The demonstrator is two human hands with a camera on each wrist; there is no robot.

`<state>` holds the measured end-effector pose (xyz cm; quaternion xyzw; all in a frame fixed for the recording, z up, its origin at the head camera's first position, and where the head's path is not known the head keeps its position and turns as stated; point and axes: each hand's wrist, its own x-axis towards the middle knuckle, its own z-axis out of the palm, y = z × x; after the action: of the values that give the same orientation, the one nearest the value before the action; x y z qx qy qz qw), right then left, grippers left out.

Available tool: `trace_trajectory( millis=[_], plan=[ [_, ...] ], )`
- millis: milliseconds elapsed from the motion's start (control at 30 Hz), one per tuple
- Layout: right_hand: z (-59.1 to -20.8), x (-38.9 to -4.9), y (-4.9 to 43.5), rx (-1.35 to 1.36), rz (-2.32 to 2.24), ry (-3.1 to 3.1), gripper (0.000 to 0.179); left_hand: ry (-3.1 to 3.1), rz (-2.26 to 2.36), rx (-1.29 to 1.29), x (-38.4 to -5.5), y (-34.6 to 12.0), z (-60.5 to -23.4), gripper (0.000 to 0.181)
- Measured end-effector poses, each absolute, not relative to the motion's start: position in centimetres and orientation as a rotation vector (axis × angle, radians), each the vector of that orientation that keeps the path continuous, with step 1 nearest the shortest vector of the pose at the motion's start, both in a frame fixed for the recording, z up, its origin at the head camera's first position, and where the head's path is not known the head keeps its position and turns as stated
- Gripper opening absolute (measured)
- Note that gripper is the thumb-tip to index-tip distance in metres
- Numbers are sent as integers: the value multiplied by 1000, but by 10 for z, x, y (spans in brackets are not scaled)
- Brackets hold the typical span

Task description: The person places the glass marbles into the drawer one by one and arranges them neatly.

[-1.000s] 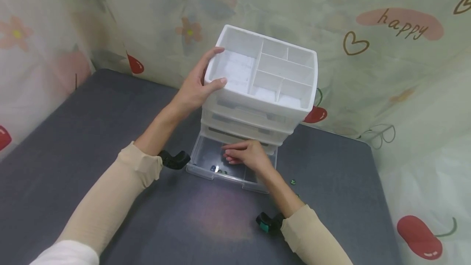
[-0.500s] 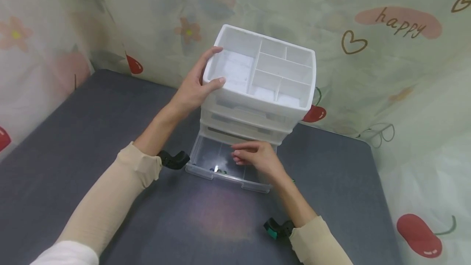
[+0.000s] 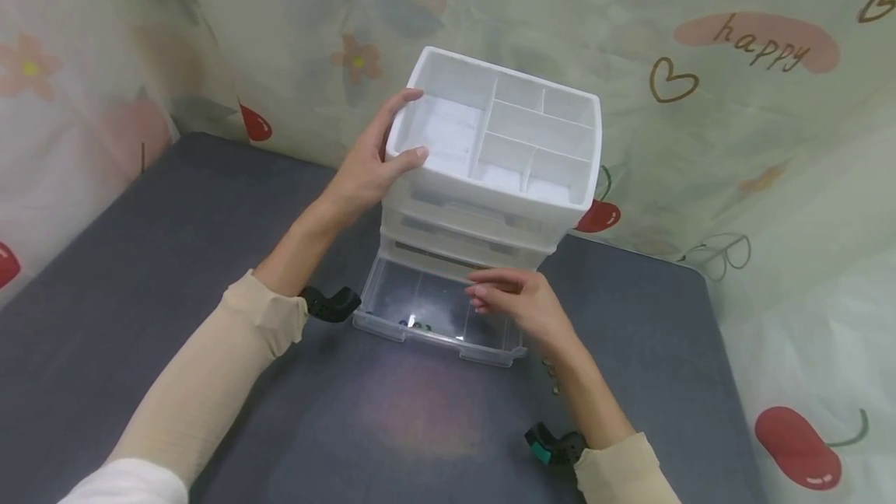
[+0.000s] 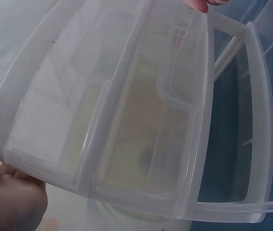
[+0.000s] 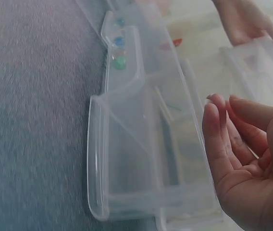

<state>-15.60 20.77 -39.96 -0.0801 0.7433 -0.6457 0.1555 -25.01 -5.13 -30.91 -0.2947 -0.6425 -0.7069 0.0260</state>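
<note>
A white plastic drawer organizer (image 3: 490, 193) stands on the table, its bottom clear drawer (image 3: 413, 298) pulled out. My left hand (image 3: 371, 166) grips the organizer's top left edge, thumb over the front rim; in the left wrist view that hand (image 4: 11, 202) shows at the lower left. Over the drawer's right side hovers my right hand (image 3: 518, 298), fingers loosely bent, with nothing seen between them. In the right wrist view, the thumb and fingertips of this hand (image 5: 252, 144) are apart. Several small blue and green glass marbles (image 5: 119, 62) lie along the drawer's front wall.
Several small marbles (image 3: 556, 390) lie on the dark grey table (image 3: 280, 426) beside my right forearm. The organizer's top tray has divided compartments (image 3: 539, 131). Two more drawers (image 3: 462, 232) above the pulled-out one are pushed in. A printed curtain (image 3: 630, 6) hangs behind.
My right hand has moved right across the drawer, from its middle to its right side, uncovering more of the drawer floor. My left hand keeps its grip on the organizer.
</note>
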Motion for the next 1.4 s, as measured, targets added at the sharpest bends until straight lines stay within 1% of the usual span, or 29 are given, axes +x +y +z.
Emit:
trace_trajectory(
  millis=[133,233,367,400,500,600,633,767,967,1200,1400],
  plan=[
    [-398,-151,220,-201,-1854,2162,31,-1988,-2188,-912,-251,-50,-309,61],
    [-398,-149,228,-191,-1868,2175,34,-1994,-2193,-899,-251,-51,-309,61],
    [-401,-147,238,-233,-1909,2189,37,-1995,-2201,-894,-251,-52,-309,61],
    [-412,-150,245,-281,-1942,2168,36,-1994,-2205,-895,-251,-52,-309,61],
    [-414,-148,253,-302,-1948,2196,34,-1989,-2213,-895,-251,-52,-309,61],
    [-415,-146,259,-285,-1924,2246,34,-1985,-2214,-893,-251,-52,-309,60],
    [-405,-142,256,-234,-1882,2291,34,-1985,-2213,-893,-251,-52,-309,60],
    [-405,-139,264,-185,-1829,2355,35,-1978,-2216,-900,-250,-51,-309,60],
    [-412,-133,277,-130,-1753,2439,38,-1984,-2215,-897,-250,-52,-309,61],
    [-432,-129,299,-134,-1713,2500,38,-2010,-2201,-880,-250,-53,-308,61],
    [-427,-118,304,-59,-1736,2491,37,-2016,-2184,-884,-249,-52,-307,61]
  ],
)
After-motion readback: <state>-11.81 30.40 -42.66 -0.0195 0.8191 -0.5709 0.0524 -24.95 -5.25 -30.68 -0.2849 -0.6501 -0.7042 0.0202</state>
